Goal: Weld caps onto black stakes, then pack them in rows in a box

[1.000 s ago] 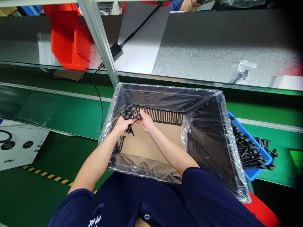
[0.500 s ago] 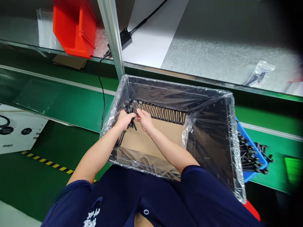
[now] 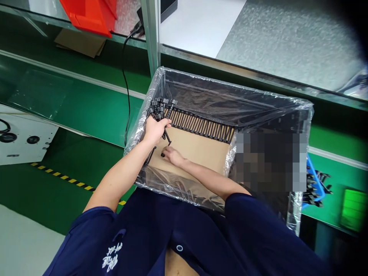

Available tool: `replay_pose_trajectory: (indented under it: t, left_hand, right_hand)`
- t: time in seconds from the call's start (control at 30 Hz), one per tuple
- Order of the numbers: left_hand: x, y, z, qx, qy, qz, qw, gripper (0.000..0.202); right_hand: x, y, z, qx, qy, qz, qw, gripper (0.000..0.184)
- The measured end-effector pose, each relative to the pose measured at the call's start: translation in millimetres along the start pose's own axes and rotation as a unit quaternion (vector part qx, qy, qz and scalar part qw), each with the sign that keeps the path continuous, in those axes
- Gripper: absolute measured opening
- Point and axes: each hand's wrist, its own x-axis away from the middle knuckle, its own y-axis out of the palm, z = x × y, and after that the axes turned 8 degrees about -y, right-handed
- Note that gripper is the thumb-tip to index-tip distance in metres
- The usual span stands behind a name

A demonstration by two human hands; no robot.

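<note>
My left hand (image 3: 156,128) is closed around a bunch of black rod-like parts (image 3: 157,108) with wide heads, which fan out above the fist. Some thin ribbed ends stick out below it, one reaching down towards my right hand (image 3: 174,156). The right fingers are pinched together low over a cardboard sheet (image 3: 198,147), with the dark end of a black part (image 3: 163,155) showing at the tips; the rest of it is hidden. Behind the hands, similar parts lie side by side in a long row (image 3: 201,124). A few more (image 3: 150,156) lie at the left edge of the cardboard.
A plastic-lined dark crate (image 3: 230,86) surrounds both hands. Right of it, a blue bin (image 3: 316,180) holds more black parts. A metal post (image 3: 151,38) and shelf edge stand close behind, with a red bin (image 3: 92,17) and a hanging black cable (image 3: 126,88) at left.
My right hand has moved away from the left, down towards the front of the cardboard. The left hand still holds its bunch. The camera view has shifted.
</note>
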Motion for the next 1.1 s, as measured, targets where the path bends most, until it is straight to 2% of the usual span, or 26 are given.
replay_pose_trajectory:
  t: [0.1, 0.17, 0.23, 0.33, 0.4, 0.6, 0.73, 0.83, 0.9, 0.93, 0.97, 1.03, 1.1]
  left_hand:
    - [0.3, -0.6, -0.3, -0.004, 0.001, -0.005, 1.0, 0.018]
    - [-0.2, -1.6, -0.3, -0.006, -0.003, -0.008, 1.0, 0.016]
    - [-0.4, -2.2, -0.1, -0.006, -0.004, -0.012, 1.0, 0.015]
    - [0.5, -2.1, 0.5, -0.007, -0.004, -0.016, 1.0, 0.019]
    - [1.6, -1.6, 1.1, -0.009, -0.005, -0.015, 1.0, 0.02]
    - [2.8, -0.9, 0.5, -0.019, -0.003, -0.031, 0.999, 0.018]
    - [0.6, -3.0, -3.0, -0.049, -0.004, -0.012, 0.999, 0.016]
    - [-1.3, -4.9, -6.0, -0.079, 0.001, -0.007, 0.997, 0.012]
    - [-1.9, -5.0, -7.2, -0.078, -0.008, -0.017, 0.997, 0.012]
    - [-1.8, -4.6, -7.4, -0.071, -0.017, -0.021, 0.997, 0.013]
    - [-1.4, -3.9, -7.3, -0.063, -0.028, -0.024, 0.997, 0.014]
    - [0.2, -2.1, -6.7, -0.05, -0.051, -0.028, 0.997, 0.016]
    - [2.5, -0.3, -6.0, -0.046, -0.06, -0.048, 0.996, 0.016]
  right_hand:
    - [5.1, 48.7, 13.2, 0.027, -0.01, -0.081, 0.996, 0.021]
    - [2.4, 69.2, 19.0, 0.067, -0.027, -0.107, 0.992, 0.021]
    - [-1.3, 80.9, 21.5, 0.124, -0.052, -0.149, 0.98, 0.018]
    - [-4.6, 89.4, 21.0, 0.196, -0.086, -0.215, 0.953, 0.017]
    - [-5.4, 93.5, 20.4, 0.208, -0.091, -0.23, 0.946, 0.017]
    - [-9.1, 105.7, 19.3, 0.158, -0.05, -0.221, 0.961, 0.016]
    - [-6.6, 99.2, 13.2, 0.128, -0.039, -0.218, 0.967, 0.021]
    - [-4.1, 78.9, 7.6, 0.051, -0.026, -0.146, 0.988, 0.018]
    - [-7.7, 56.8, 3.1, -0.047, 0.028, -0.047, 0.997, 0.013]
    - [-11.8, 43.4, -0.3, -0.113, 0.068, 0.007, 0.991, 0.014]
    - [-17.2, 29.0, -5.0, -0.186, 0.107, 0.06, 0.975, 0.02]
    - [-30.1, -0.8, -19.2, -0.328, 0.148, 0.152, 0.92, 0.034]
    - [-42.4, -26.8, -39.6, -0.425, 0.117, 0.223, 0.869, 0.047]
